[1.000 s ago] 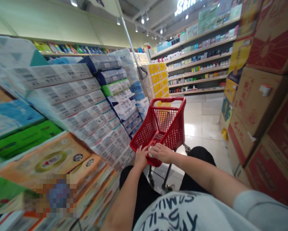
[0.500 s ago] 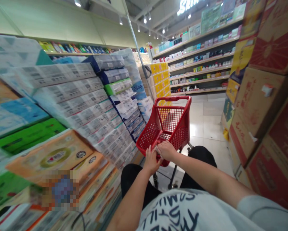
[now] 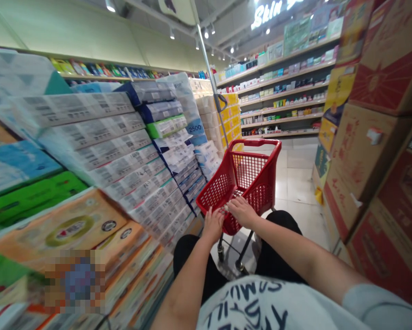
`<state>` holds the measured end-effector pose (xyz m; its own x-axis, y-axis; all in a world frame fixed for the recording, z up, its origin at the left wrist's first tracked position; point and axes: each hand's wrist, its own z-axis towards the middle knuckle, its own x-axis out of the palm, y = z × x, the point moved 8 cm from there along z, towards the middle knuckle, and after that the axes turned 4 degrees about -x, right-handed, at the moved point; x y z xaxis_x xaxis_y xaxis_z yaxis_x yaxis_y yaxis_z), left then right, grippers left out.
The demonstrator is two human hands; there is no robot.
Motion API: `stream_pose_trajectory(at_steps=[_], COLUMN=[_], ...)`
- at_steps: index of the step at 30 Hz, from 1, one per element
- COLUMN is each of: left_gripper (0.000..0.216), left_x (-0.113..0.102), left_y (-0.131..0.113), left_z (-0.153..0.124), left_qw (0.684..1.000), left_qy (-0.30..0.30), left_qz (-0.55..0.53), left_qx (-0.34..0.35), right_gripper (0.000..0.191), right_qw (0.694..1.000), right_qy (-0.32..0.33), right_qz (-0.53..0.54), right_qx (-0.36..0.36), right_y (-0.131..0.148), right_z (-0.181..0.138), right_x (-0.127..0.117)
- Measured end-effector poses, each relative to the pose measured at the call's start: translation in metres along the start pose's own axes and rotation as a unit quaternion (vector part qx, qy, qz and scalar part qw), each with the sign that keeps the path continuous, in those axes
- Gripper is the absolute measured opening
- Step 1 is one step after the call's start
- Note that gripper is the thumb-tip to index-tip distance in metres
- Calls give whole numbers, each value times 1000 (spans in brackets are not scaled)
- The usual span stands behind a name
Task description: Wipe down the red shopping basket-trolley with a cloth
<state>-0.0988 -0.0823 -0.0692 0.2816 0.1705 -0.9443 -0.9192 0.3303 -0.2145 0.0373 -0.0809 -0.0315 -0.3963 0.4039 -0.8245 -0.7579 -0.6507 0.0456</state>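
Note:
A red plastic shopping cart (image 3: 257, 191) stands in front of me, its bare-looking slotted basket widening toward a loop handle at the far end. My right hand (image 3: 240, 211) lies over the near rim with fingers bent down over it. Close beside it, my left hand (image 3: 212, 224) is at the same rim, fingers pointing up and curled at the edge. The hands nearly meet, and a tiny pale spot between their fingertips is too small to name. The undersides of both hands are hidden.
Stacked tissue packs (image 3: 119, 151) rise close on the left, with orange packs (image 3: 89, 224) in front. Large cardboard cartons (image 3: 367, 146) line the right side. Beyond the cart, a tiled aisle floor (image 3: 291, 183) leads to product shelves (image 3: 281, 101). A metal pole (image 3: 207, 55) stands behind the cart.
The view has turned slightly, so the shelves and cartons sit further left. The cart's far end appears shifted a little right. Both hands stay at the near rim, the right-hand fingers now flatter.

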Motion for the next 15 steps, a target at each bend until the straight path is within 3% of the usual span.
stream_pose_trajectory(at_steps=[4, 7, 8, 11, 13, 15], left_gripper=[36, 36, 36, 38, 39, 39], left_x=[3, 3, 3, 2, 1, 1], left_y=[1, -3, -4, -5, -6, -6], left_z=[6, 8, 8, 6, 6, 5], left_qw=[1000, 1000, 1000, 1000, 1000, 999], left_qy=[5, 15, 17, 15, 9, 7], left_qz=[-6, -11, -12, -14, -10, -5], left_qx=[-8, -4, -4, -1, 14, 32], right_gripper=[27, 16, 15, 23, 25, 25], right_qw=[996, 988, 987, 995, 999, 999], right_qy=[67, 154, 157, 85, 33, 33], right_qz=[-5, -22, -28, -27, -12, -1], right_qx=[-61, -20, 9, 45, 2, -41], right_y=[1, -10, -14, -11, 1, 10], right_z=[7, 23, 25, 18, 9, 6], right_x=[1, 6, 6, 2, 0, 3])
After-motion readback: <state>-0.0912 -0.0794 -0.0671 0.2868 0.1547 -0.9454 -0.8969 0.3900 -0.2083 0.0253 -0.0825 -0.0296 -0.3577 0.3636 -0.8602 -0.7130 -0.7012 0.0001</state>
